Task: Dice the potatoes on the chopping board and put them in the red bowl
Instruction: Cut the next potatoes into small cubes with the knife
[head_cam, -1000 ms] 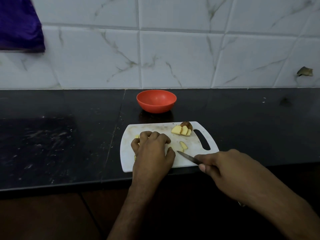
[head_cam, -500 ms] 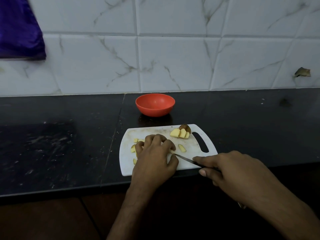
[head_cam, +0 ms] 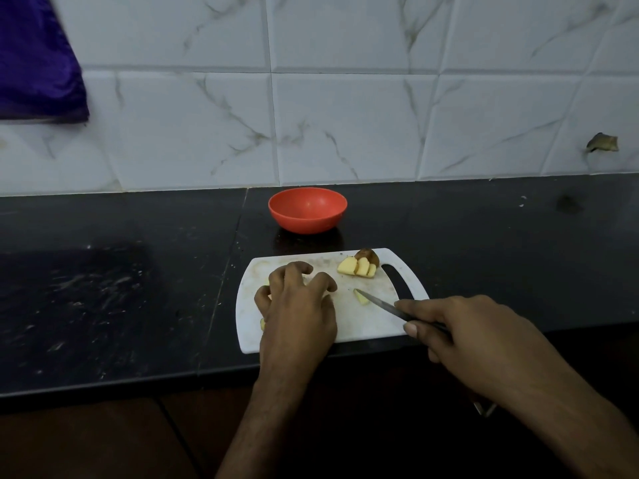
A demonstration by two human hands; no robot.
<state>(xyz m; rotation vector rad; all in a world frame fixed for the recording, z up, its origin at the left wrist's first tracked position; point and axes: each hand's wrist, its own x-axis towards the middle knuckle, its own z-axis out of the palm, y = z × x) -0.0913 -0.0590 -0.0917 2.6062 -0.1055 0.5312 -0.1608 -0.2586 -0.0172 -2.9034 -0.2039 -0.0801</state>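
Prob. home kitchen: black stone counter (head_cam: 103, 288), marble-look wall tiles (head_cam: 345, 126), chopping board (head_cam: 366, 323).

Lighting is dim and cool. The tiled wall (head_cam: 345, 126) is the brightest area; the black counter (head_cam: 103, 288) shows faint streaky glare on its left part. Straight lines bow toward the edges (wide-angle lens). Focus is soft throughout, and the near foreground falls into deep shadow.

White marbled wall tiles (head_cam: 345, 126), black stone counter (head_cam: 103, 288), purple cloth (head_cam: 34, 63), dim light.
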